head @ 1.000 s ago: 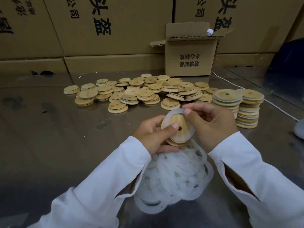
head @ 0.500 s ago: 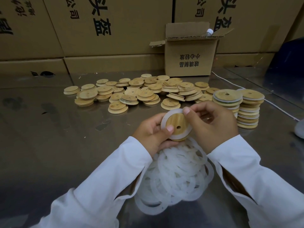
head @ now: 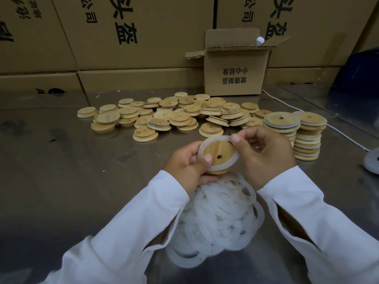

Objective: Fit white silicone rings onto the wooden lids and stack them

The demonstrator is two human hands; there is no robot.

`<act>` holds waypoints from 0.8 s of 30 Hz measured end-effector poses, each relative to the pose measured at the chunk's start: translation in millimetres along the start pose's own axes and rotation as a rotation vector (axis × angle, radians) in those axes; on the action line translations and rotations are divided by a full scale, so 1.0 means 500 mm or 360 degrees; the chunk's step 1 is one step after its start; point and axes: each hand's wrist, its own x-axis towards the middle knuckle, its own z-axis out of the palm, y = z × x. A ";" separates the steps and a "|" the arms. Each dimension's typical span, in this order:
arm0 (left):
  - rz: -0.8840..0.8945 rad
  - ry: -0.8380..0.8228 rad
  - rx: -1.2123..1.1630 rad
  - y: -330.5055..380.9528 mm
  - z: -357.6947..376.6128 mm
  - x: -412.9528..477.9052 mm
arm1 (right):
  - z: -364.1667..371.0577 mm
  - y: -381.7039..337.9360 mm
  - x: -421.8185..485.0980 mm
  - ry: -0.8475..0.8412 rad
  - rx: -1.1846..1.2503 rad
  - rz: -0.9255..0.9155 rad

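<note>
Holding the wooden lid (head: 219, 152) up off the surface (head: 82, 181), you have your left hand (head: 188, 162) curled round its left edge, with the thumb pressed down on the lid's face. Your right hand (head: 264, 154) pinches the white ring (head: 222, 166) at the lid's far right edge. The ring lies round the lid's raised middle part, but I cannot tell if it sits flat all the way round. That is the first thing that could go wrong. If you let go while one side is up, the soft ring may spring back off. If you pull too hard with the pinch, the ring could stretch or twist and sit crooked. Your grip is only on the edges, so the lid could slip. It would drop into the pile of loose rings (head: 221, 212) just below the lid and scatter them. Your sleeves are close on both sides of that pile and could drag rings along when you reach out. The two stacks (head: 307, 140) of done lids stand to the right of the lid, just past your right hand. They are tall and look a bit uneven, so a bump or a lid set down off the middle could tip one over. A crooked ring would make the next lid wobble too. The heap of bare lids (head: 174, 117) lies beyond the lid, so reach over with care.
</note>
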 end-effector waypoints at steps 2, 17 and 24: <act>-0.0037 0.0002 -0.0040 0.002 -0.001 0.001 | -0.001 0.000 0.002 -0.0021 0.0012 0.0010; -0.0018 0.0156 -0.0196 0.004 0.003 0.001 | 0.002 -0.008 -0.009 -0.0015 0.0008 -0.0019; -0.0019 0.0165 -0.0374 0.007 0.001 0.003 | 0.006 -0.008 -0.010 0.0013 -0.0046 -0.0003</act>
